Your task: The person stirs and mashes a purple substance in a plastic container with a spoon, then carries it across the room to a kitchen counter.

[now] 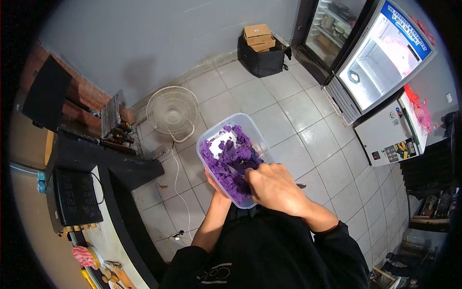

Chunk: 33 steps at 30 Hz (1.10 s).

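Observation:
A clear rectangular plastic container (259,131) is held in front of my body, tilted in view. Crumbly purple food (211,163) fills much of it, with a white patch showing near its upper middle. My left hand (215,183) grips the container from its left side and below, its fingers mostly hidden behind the wall. Over the container's lower right part, my right hand (276,187) is closed around a metal utensil (301,186), whose handle end sticks out to the right. The utensil's other end is down in the purple food.
A white fan (172,111) stands on the tiled floor at left, its cord (179,192) trailing down. A black bag (262,62) with cardboard boxes (259,36) sits by the wall. Lit fridge (380,62) and white chest (392,132) are right; a counter (108,226) is lower left.

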Tool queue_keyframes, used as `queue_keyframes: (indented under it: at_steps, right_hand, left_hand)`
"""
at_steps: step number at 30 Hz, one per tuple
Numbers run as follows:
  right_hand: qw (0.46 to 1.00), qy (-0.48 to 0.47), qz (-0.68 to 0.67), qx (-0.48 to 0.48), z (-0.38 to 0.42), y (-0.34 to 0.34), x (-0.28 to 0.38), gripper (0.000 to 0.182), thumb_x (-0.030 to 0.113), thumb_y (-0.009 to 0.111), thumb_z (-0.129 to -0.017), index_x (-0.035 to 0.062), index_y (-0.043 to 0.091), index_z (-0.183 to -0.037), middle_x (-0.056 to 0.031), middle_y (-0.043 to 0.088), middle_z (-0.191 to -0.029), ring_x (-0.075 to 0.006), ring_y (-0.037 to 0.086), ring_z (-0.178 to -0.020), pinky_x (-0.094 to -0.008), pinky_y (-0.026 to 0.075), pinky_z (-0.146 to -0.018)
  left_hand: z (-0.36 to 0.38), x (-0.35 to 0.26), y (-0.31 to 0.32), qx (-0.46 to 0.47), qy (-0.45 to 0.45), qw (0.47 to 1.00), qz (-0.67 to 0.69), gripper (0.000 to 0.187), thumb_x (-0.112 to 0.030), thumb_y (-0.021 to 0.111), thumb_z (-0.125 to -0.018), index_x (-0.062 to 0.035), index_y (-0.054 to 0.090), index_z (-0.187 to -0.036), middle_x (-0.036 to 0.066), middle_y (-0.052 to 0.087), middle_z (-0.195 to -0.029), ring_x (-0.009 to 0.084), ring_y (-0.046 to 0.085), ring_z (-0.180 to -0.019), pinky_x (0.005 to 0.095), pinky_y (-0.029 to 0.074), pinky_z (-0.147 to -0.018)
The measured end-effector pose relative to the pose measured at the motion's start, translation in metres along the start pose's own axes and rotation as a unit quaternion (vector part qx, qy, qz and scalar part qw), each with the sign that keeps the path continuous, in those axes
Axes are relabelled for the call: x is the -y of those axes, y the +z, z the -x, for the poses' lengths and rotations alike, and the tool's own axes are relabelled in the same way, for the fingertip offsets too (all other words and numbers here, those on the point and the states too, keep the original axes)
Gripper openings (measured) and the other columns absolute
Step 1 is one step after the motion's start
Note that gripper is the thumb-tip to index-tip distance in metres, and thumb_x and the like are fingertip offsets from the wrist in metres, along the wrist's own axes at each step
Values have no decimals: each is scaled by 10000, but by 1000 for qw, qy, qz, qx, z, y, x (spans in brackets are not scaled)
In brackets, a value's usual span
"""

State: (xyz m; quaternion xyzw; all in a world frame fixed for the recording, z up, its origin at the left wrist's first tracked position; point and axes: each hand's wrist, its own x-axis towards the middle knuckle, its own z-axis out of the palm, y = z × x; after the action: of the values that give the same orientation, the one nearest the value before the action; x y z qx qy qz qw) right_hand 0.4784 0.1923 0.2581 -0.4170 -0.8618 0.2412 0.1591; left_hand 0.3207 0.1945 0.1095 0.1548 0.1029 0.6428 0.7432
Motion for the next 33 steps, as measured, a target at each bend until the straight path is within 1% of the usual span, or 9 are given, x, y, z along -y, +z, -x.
queue_keyframes:
  at_steps: [7, 10, 11, 15, 21, 24, 29, 32, 33]
  right_hand:
    - [999, -23, 8, 26, -3, 7, 13, 122, 52, 619, -721, -49, 600, -786, -236, 624, -659, -394, 652, -639, -455, 510, -586]
    - [998, -61, 14, 15, -2, 12, 17, 120, 53, 612, -726, -52, 597, -782, -223, 624, -647, -371, 656, -612, -431, 511, -552]
    - [995, -90, 29, -26, -1, 20, 17, 107, 56, 616, -721, -43, 600, -762, -196, 624, -631, -332, 666, -597, -400, 513, -519]
    - [991, -115, 72, 21, 0, 27, 22, 82, 60, 611, -720, -21, 608, -734, -165, 622, -619, -298, 676, -595, -371, 515, -498]
    - [988, -130, 62, 51, 4, 18, 11, 89, 60, 627, -710, -14, 603, -753, -156, 628, -631, -313, 673, -615, -393, 510, -506]
    - [992, -110, 47, 46, 5, 3, 2, 97, 63, 635, -710, -12, 595, -757, -170, 625, -631, -335, 665, -631, -412, 506, -532]
    - [996, -32, 24, 78, 5, -33, -7, 209, 27, 624, -673, -7, 673, -873, -195, 608, -627, -374, 640, -654, -468, 484, -583]
    - [994, -84, -25, 69, 4, -25, -10, 214, 22, 621, -668, -3, 684, -872, -192, 600, -603, -378, 632, -644, -463, 480, -574]
    - [992, -76, -2, 103, 1, -19, -9, 246, 53, 638, -688, 16, 698, -923, -184, 632, -668, -370, 646, -686, -462, 477, -593]
  left_hand:
    - [0, 3, 4, 16, -13, 1000, 1, 942, -735, 436, -825, -83, 309, -1493, 187, 409, -1467, 392, 422, -1328, 543, 327, -1117]
    - [-1, 5, 6, 30, -26, 999, 0, 941, -734, 437, -825, -83, 310, -1492, 187, 411, -1465, 392, 423, -1327, 544, 327, -1117]
    - [-1, 5, 6, 36, -30, 999, 0, 940, -734, 437, -825, -83, 311, -1492, 187, 411, -1465, 392, 424, -1326, 544, 327, -1117]
    - [-2, 5, 11, 65, -51, 997, -6, 938, -733, 438, -825, -84, 313, -1491, 186, 414, -1463, 392, 425, -1325, 544, 328, -1116]
    - [-5, 8, 14, 93, -76, 993, -6, 936, -732, 439, -824, -85, 316, -1490, 186, 417, -1461, 393, 428, -1322, 545, 329, -1116]
    - [-5, 7, 15, 96, -80, 992, -4, 934, -731, 440, -824, -86, 318, -1489, 186, 419, -1459, 393, 429, -1321, 545, 329, -1115]
    - [-5, 3, 12, 91, -78, 993, 1, 932, -730, 441, -824, -87, 320, -1488, 185, 421, -1457, 393, 432, -1319, 546, 330, -1115]
    - [-5, 3, 12, 92, -82, 992, 3, 931, -729, 442, -824, -87, 322, -1487, 185, 423, -1456, 393, 433, -1318, 546, 330, -1114]
    - [-6, 3, 12, 91, -81, 992, 3, 931, -729, 442, -824, -88, 322, -1487, 185, 423, -1456, 393, 433, -1318, 547, 330, -1114]
